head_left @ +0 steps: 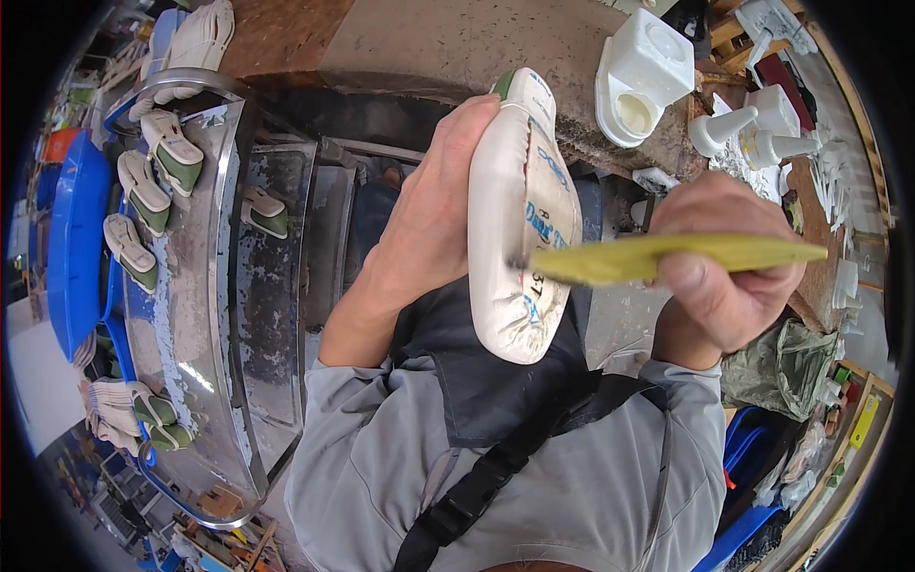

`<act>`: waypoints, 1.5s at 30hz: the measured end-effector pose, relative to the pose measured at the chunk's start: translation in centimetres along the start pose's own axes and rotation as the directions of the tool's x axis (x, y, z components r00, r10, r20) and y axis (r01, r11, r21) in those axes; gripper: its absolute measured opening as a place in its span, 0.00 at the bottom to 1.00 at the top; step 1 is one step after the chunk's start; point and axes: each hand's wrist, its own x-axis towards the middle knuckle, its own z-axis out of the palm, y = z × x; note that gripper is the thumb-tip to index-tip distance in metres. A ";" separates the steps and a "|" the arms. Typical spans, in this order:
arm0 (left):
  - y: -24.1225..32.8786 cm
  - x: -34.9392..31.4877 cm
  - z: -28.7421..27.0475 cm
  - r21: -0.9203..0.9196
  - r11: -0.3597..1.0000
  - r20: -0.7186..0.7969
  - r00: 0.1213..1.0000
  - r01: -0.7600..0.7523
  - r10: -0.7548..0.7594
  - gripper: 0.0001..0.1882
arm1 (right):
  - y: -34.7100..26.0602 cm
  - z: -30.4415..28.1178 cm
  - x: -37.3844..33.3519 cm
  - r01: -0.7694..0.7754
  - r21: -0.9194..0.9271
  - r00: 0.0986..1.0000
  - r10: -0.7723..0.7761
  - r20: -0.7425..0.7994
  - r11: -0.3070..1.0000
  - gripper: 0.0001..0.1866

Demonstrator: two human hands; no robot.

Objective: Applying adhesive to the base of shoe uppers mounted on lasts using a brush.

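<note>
My left hand (426, 205) is wrapped round a cream shoe upper (496, 200) pulled over a last, its underside turned up toward me. Blue marks and handwriting cover the pale sole face, and the leather is pleated at the near end. Green trim shows at the far end. My right hand (734, 267) grips a yellow brush (658, 255) by its flat handle. The brush's dark tip meets or hovers just over the near half of the sole edge; I cannot tell which.
To the left, a metal rack (205, 315) carries several green-and-cream shoe uppers (172, 153). A white pot (648, 71) with an open cup of pale liquid stands on the worn bench (429, 43) ahead. Nozzle bottles (724, 129) lie right of it. A blue bin (76, 248) is far left.
</note>
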 end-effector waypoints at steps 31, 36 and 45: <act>0.4 0.3 2.6 -0.610 0.770 0.260 0.965 0.190 -0.031 0.42 | 1.1 -0.8 -0.5 0.585 -0.021 0.798 -0.571 0.193 0.811 0.12; 2.3 1.4 2.0 -0.727 0.653 0.367 0.924 0.213 0.106 0.38 | 1.1 -1.0 -0.8 0.500 0.044 0.864 -0.501 0.044 0.865 0.05; 2.5 0.1 1.9 -0.759 0.128 0.571 0.746 0.639 -0.343 0.34 | 1.5 -1.7 -0.6 0.540 0.268 0.799 -0.586 0.134 0.798 0.06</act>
